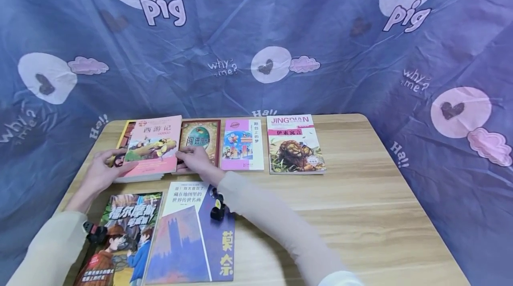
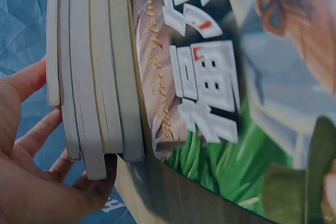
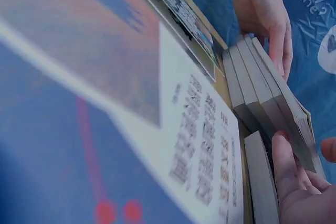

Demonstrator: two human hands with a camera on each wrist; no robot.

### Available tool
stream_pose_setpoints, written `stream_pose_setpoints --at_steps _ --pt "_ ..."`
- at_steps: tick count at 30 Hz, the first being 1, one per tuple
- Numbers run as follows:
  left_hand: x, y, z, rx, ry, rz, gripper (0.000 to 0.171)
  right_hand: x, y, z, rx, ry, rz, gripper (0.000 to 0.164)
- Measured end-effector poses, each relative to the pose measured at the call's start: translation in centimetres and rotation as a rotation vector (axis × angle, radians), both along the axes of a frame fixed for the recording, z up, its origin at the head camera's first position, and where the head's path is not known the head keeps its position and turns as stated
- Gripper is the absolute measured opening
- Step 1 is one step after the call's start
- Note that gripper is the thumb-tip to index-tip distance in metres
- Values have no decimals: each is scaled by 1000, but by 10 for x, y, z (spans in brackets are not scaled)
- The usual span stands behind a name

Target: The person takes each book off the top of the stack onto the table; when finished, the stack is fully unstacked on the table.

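A stack of several books (image 2: pixel 86 77) lies at the table's back left, a pink-covered book (image 1: pixel 154 143) on top. At the stack's left side, my left hand (image 1: pixel 106 168) holds it, thumb over the pink cover's corner and fingers along the side. My right hand (image 1: pixel 198 161) is at the right side, its fingers (image 3: pixel 283 153) extended against the books' edges. Under my right wrist lies a brown-framed book (image 1: pixel 212 143). The books in the stack are not quite flush, as their page edges show in the left wrist view.
A detective-comic book (image 1: pixel 132 223) and a blue-and-white art book (image 1: pixel 180 241) lie in front. To the right are a purple-and-white book (image 1: pixel 240 148) and a lion-cover book (image 1: pixel 294 148). A blue printed cloth (image 1: pixel 224 18) hangs behind the wooden table (image 1: pixel 360 214).
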State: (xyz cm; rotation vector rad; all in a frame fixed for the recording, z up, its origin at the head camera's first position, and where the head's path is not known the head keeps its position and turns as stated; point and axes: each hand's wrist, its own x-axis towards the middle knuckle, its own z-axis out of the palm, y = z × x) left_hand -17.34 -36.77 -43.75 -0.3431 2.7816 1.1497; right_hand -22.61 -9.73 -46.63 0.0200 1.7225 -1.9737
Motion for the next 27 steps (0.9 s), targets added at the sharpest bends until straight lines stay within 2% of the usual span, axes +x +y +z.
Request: stream_pose_setpoints --at_steps 3,7,13,19,27 --pt "2 0 -2 -13 7 -8 88 -1 -9 2 20 -4 -20 43" --pt "1 -2 -2 -26 27 -24 86 -6 -14 4 -22 -31 -23 51" --pt "0 -8 -3 16 39 -26 77 -9 -7 8 -48 -35 -3 53" --pt "0 -14 -4 9 38 -9 70 -5 28 10 -90 -65 25 50" --pt "0 -15 -6 6 67 -17 67 6 100 14 -127 -47 69 55"
